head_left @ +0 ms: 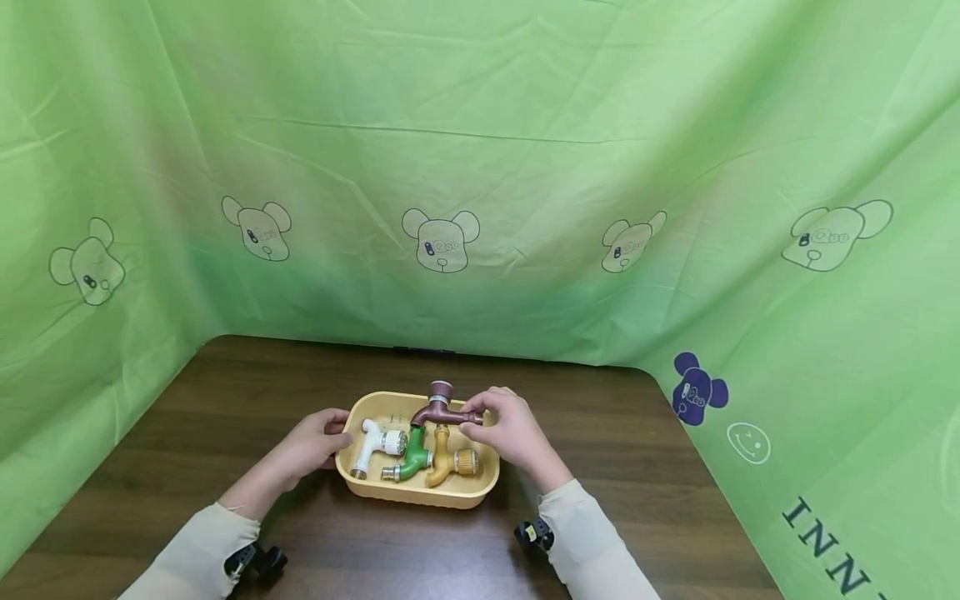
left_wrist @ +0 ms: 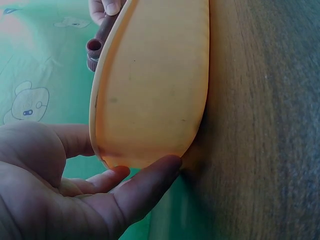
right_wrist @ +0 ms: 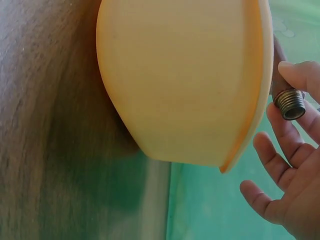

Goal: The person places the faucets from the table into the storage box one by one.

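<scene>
A yellow plastic tub (head_left: 420,497) stands on the table with faucets inside. My left hand (head_left: 311,446) grips its left end, thumb at the rim and fingers outside; the left wrist view shows this hand (left_wrist: 55,185) round the tub's end. My right hand (head_left: 513,429) pinches a brown faucet (head_left: 437,414) by its threaded end, over the tub's back right part. That threaded end (right_wrist: 290,105) shows between thumb and fingers in the right wrist view. In the tub lie a white faucet (head_left: 370,446), a green faucet (head_left: 415,454) and a yellow faucet (head_left: 442,460).
The tub stands on a dark wooden table (head_left: 405,554). Green cloth (head_left: 450,100) with printed bear heads hangs behind and at both sides of the table. A small dark strip (head_left: 423,351) lies at the table's back edge.
</scene>
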`<action>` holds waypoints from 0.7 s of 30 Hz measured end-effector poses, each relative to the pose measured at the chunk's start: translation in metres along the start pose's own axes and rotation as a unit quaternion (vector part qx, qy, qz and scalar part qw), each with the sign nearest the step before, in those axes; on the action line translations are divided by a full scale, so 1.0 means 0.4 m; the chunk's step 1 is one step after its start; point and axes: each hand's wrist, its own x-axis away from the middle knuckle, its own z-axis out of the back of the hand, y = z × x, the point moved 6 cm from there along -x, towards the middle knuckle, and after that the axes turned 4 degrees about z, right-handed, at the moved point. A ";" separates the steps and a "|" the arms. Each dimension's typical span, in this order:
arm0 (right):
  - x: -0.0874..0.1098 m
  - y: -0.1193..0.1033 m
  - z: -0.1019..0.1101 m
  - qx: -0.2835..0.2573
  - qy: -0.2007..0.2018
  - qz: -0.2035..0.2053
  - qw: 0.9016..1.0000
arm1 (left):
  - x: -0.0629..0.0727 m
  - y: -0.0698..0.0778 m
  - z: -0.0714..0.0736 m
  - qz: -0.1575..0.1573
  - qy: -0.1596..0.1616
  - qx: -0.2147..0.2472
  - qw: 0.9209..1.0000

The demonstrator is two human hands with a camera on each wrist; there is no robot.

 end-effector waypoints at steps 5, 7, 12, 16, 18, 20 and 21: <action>0.000 -0.009 -0.009 0.007 -0.008 -0.001 1.000 | -0.001 -0.001 0.000 -0.002 -0.002 0.001 1.000; 0.000 -0.011 -0.011 0.011 -0.010 0.000 1.000 | -0.002 -0.002 0.001 -0.003 -0.002 0.002 1.000; -0.001 -0.013 -0.016 0.010 -0.014 0.004 1.000 | -0.005 -0.005 0.001 -0.003 -0.002 0.006 1.000; -0.003 -0.011 -0.024 0.003 -0.018 0.002 1.000 | -0.005 -0.003 0.000 -0.007 -0.002 0.006 1.000; -0.003 -0.011 -0.029 -0.001 -0.020 0.001 1.000 | -0.004 -0.003 -0.001 -0.008 -0.003 0.007 1.000; -0.004 -0.010 -0.033 -0.002 -0.021 0.002 1.000 | -0.004 -0.002 -0.001 -0.008 -0.003 0.007 1.000; -0.005 -0.011 -0.035 -0.001 -0.022 0.003 1.000 | -0.004 -0.002 -0.001 -0.008 -0.004 0.007 1.000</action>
